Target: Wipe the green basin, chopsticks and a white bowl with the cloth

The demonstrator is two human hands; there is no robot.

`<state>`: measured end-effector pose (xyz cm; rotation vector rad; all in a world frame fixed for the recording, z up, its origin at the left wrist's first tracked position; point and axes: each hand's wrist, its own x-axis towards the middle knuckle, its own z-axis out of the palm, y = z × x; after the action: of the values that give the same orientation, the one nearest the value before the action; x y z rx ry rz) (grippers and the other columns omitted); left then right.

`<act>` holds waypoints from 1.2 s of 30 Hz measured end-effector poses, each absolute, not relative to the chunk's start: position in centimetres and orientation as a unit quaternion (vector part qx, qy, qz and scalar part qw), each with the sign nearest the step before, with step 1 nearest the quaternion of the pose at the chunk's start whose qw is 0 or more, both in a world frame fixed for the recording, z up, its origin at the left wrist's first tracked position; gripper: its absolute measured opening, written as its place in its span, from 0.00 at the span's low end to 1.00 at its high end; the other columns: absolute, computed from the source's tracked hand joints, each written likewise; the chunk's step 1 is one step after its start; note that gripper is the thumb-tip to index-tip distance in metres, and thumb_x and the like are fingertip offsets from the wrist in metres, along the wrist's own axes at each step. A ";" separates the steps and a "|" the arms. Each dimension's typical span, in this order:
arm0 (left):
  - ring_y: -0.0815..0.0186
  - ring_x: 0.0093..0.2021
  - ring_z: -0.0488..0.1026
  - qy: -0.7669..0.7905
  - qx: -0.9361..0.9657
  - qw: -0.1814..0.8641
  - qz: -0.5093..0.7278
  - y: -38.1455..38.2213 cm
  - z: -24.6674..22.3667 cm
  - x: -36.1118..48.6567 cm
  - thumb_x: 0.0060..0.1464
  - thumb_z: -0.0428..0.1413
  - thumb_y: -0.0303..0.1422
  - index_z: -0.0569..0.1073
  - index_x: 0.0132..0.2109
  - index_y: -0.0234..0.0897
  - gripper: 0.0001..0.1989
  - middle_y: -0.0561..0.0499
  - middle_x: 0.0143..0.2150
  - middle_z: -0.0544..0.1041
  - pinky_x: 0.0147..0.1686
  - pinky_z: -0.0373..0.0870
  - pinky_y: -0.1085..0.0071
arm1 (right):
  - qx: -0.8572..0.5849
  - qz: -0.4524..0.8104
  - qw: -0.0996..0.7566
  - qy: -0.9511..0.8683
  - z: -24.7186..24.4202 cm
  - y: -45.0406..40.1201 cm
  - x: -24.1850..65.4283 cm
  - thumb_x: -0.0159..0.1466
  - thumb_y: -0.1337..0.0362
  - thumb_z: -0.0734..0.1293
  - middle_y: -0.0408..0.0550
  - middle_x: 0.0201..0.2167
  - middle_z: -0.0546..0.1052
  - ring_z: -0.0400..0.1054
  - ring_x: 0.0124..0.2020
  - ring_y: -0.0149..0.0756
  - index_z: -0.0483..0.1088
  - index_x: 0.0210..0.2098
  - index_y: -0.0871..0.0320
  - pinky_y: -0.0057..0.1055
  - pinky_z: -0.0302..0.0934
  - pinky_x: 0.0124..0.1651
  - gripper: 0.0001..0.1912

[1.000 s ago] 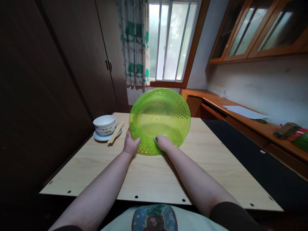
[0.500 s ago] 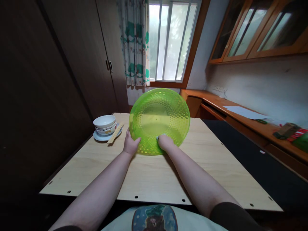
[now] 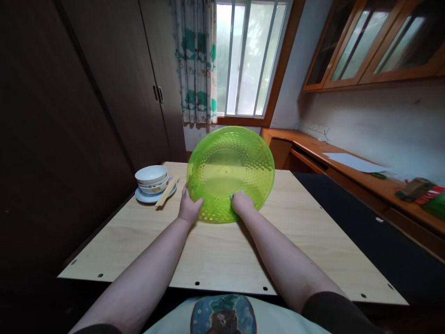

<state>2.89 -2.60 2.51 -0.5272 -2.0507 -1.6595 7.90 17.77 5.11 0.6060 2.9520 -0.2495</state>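
A translucent green plastic basin [image 3: 225, 171] is tilted up on its edge over the table, its dimpled inside facing me. My left hand [image 3: 189, 206] grips its lower left rim, thumb on the inner side and fingers behind. Inside the basin, my right hand [image 3: 242, 204] is closed and pressed against the lower right of the inner surface. A small pale bluish-white edge shows at its fingertips, but most of that thing is hidden by the hand.
On the wooden table [image 3: 222, 260], at the left, stacked white bowls [image 3: 151, 175] stand on a light blue plate [image 3: 146, 198], with wooden chopsticks [image 3: 167, 192] lying across its right side. A brown desk [image 3: 313, 146] with white paper [image 3: 352, 162] runs along the right wall.
My right hand has shifted slightly right and up across the basin's inner surface. The basin and my left hand stay nearly in place.
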 end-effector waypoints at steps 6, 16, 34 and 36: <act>0.53 0.58 0.66 -0.748 -0.199 0.229 -0.591 -2.7 2.8 3.0 0.41 0.59 0.25 0.63 0.59 0.38 0.35 0.42 0.55 0.68 0.61 0.61 0.55 | 0.102 -0.076 0.045 0.991 4.7 17.1 8.1 0.68 0.60 0.54 0.61 0.46 0.76 0.72 0.46 0.45 0.74 0.46 0.60 0.35 0.63 0.45 0.20; 0.54 0.59 0.65 -0.746 -0.200 0.229 -0.592 -2.8 2.5 2.7 0.40 0.59 0.25 0.62 0.59 0.37 0.35 0.42 0.55 0.68 0.61 0.60 0.56 | 0.142 -0.075 0.051 0.986 4.7 17.9 7.9 0.66 0.64 0.55 0.59 0.46 0.77 0.72 0.46 0.45 0.75 0.45 0.60 0.34 0.63 0.44 0.18; 0.52 0.60 0.63 -0.749 -0.202 0.239 -0.584 -2.9 2.7 2.8 0.40 0.59 0.24 0.62 0.59 0.38 0.36 0.41 0.57 0.67 0.62 0.59 0.55 | 0.103 -0.068 0.030 0.992 4.2 18.2 7.7 0.66 0.63 0.55 0.57 0.45 0.77 0.72 0.45 0.45 0.74 0.47 0.56 0.34 0.62 0.43 0.18; 0.52 0.60 0.63 -0.751 -0.202 0.238 -0.582 -2.9 2.6 2.8 0.40 0.59 0.25 0.62 0.59 0.37 0.36 0.41 0.57 0.67 0.62 0.59 0.55 | 0.121 -0.065 0.030 0.990 4.2 18.3 7.7 0.66 0.64 0.55 0.57 0.44 0.77 0.72 0.45 0.45 0.74 0.46 0.57 0.33 0.62 0.42 0.18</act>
<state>2.75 -2.87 2.64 -0.5523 -2.0568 -1.5949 7.73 18.33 4.25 0.3731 3.0518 -0.2009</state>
